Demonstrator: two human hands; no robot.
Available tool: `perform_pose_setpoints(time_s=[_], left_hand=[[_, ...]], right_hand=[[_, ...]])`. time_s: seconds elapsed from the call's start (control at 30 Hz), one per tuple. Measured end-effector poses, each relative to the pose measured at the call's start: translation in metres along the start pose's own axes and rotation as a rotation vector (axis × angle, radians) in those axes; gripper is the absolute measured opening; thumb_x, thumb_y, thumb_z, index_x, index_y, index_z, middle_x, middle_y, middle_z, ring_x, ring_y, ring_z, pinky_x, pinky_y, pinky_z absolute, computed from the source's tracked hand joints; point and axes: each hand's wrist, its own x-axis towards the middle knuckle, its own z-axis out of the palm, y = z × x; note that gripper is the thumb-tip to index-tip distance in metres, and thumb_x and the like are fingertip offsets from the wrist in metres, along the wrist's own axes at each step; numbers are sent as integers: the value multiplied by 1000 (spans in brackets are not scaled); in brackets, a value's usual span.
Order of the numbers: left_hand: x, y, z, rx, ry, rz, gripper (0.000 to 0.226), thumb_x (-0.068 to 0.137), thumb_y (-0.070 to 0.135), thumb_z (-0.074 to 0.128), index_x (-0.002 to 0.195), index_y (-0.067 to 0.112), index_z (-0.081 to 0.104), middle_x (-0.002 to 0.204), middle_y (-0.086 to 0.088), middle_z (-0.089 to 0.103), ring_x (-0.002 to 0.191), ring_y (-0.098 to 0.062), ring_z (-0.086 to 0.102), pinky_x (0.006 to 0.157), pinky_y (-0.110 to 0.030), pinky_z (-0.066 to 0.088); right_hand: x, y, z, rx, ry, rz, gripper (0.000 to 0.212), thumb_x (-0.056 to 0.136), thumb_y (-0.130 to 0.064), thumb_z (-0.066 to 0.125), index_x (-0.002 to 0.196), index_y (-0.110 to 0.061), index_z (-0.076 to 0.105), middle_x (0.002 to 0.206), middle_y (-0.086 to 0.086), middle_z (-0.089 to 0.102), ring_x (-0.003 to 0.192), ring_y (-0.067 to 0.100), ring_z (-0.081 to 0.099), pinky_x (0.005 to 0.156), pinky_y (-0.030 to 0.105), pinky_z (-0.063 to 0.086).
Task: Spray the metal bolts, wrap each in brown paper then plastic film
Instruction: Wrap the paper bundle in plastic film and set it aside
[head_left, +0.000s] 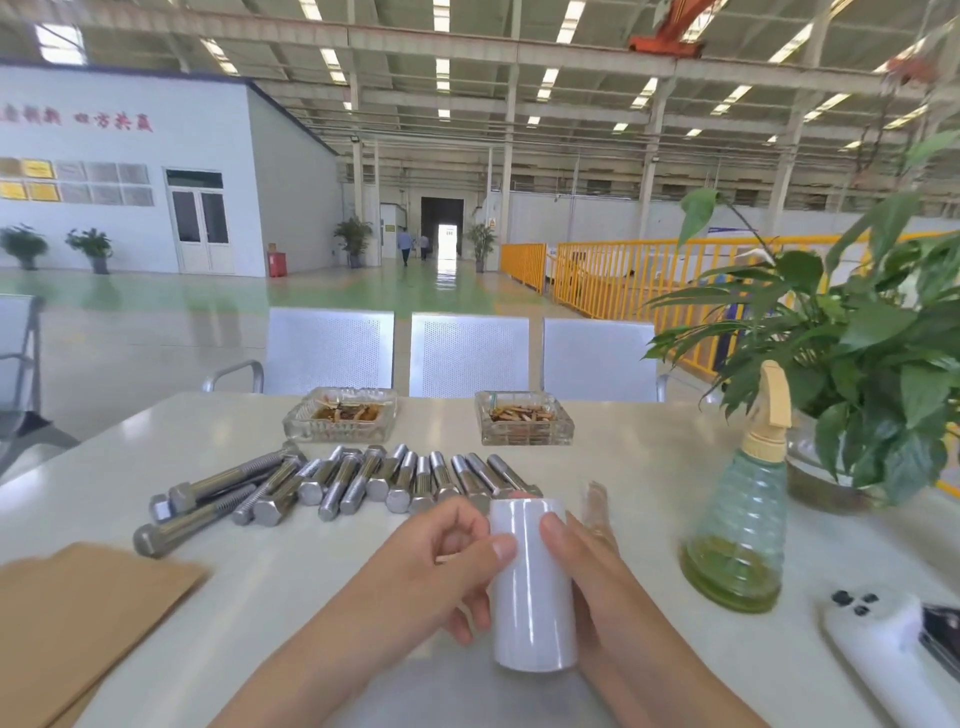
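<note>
Left hand (441, 551) and right hand (582, 566) gripping film roll (532, 587), bolts (363, 480) apparently untouched

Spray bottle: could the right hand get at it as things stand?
Probably yes, once freed. The right hand now holds the film roll together with the left hand; bare table lies between it and the spray bottle.

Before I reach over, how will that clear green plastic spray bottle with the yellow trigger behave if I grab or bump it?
The clear green plastic spray bottle probably feels light, since liquid only fills its bottom part. Its wide base and low liquid should keep it fairly steady, though the tall trigger head makes a knock near the top riskier. The ribbed wall likely gives decent grip but may flex when squeezed.
</note>
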Motion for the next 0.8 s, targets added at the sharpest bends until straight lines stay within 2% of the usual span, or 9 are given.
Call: perform_pose_setpoints(time_s=[0.1,0.17,0.27,0.37,0.5,0.57,0.67,0.73,0.8], left_hand=[[1,-5,5,38,54,59,37,73,52,84,80,26,59,80,-7,61,66,-21,65,52,-33,53],[1,-8,7,71,73,91,48,66,60,88,81,27,56,80,-6,62,64,-20,64,51,-34,52],[-1,-9,9,92,67,84,50,67,59,89,79,29,50,81,-11,65,59,-22,64,51,-36,52],[-2,-5,10,-10,15,43,44,78,46,85,85,19,50,80,-14,65,55,-26,62,51,-37,54],[-4,2,10,-86,-31,19,33,89,38,78,91,15,55,73,-11,62,56,-27,60,54,-36,55],[-4,5,11,-98,-21,13,31,89,39,77,89,15,57,72,-10,63,56,-27,61,52,-34,55],[-5,3,14,-3,92,47,21,89,36,76,84,17,66,74,-10,70,59,-27,66,51,-33,54],[-4,2,13,90,182,82,12,93,26,74,82,20,73,78,-8,74,64,-25,71,54,-33,56],[-4,3,13,105,209,70,11,93,18,73,82,19,77,82,-9,76,67,-25,73,55,-32,57]], right_hand=[[0,0,-3,79,-8,-1,50,84,-48,74,119,-12,73,108,24,72,95,33,72,79,37,59],[0,1,-2,114,0,7,38,87,-46,71,111,-17,78,111,22,73,100,36,71,83,42,59],[-1,3,2,128,15,16,19,90,-45,64,87,-39,82,105,9,78,98,27,75,81,39,60],[-2,5,-3,132,60,67,41,89,-54,69,103,-18,80,102,23,75,86,32,74,71,36,60],[-2,3,-7,98,131,92,63,67,-64,65,100,-13,82,93,22,74,76,29,72,59,34,57],[-2,0,-6,76,145,108,64,66,-63,62,97,-10,82,87,24,72,69,29,71,55,35,56],[-2,2,-6,-47,229,81,69,72,-65,57,109,-10,78,103,25,74,88,36,74,70,38,59],[-1,2,-5,-143,289,8,64,74,-68,57,115,-22,74,113,17,74,104,33,72,91,46,56],[-2,3,-4,-220,295,-35,50,84,-72,61,116,-35,72,113,3,75,104,23,72,98,47,54]])
